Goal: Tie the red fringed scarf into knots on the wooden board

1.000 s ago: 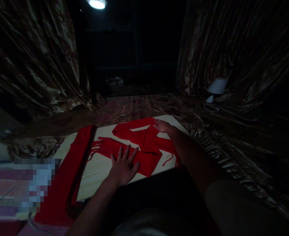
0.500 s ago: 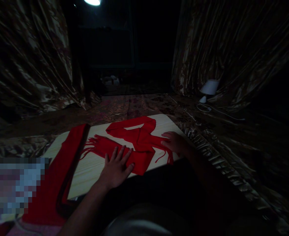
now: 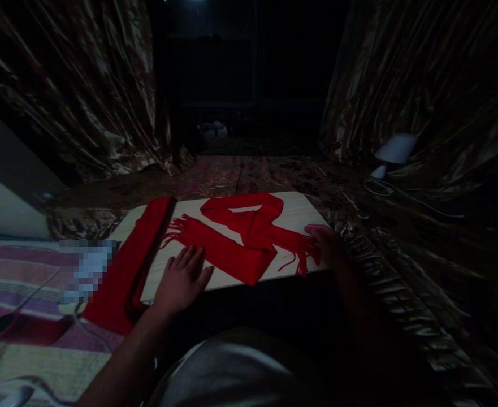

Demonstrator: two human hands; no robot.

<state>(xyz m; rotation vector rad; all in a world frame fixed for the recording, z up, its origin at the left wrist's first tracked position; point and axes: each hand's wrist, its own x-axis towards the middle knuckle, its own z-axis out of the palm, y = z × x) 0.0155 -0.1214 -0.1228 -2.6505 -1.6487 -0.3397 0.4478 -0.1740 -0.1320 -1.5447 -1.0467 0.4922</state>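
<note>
A red scarf [image 3: 234, 257] with fringed ends lies on a small pale wooden table [image 3: 227, 276], bent into a loop at its far side. My left hand [image 3: 181, 282] rests palm down at the table's near edge, just beside the scarf's left fringed part, fingers spread and holding nothing. Beside the right fringe, at the table's right edge, is my right hand [image 3: 325, 242]. Its visible fingers are stretched out and hold nothing, though deep shadow covers much of it. Another folded red cloth [image 3: 132, 263] with a dark edge lies across the table's left end and hangs off it.
A striped cover [image 3: 15, 265] spreads at the left, with cables and a dark red object [image 3: 32, 329] on it. Patterned curtains [image 3: 117, 102] hang at both sides. A white lamp [image 3: 397, 148] with a cord stands at the right on patterned fabric. Lighting is dim.
My left hand has slid left off the scarf to the table's near edge. My right hand has drawn right, away from the scarf's fringed end. The view has turned slightly left.
</note>
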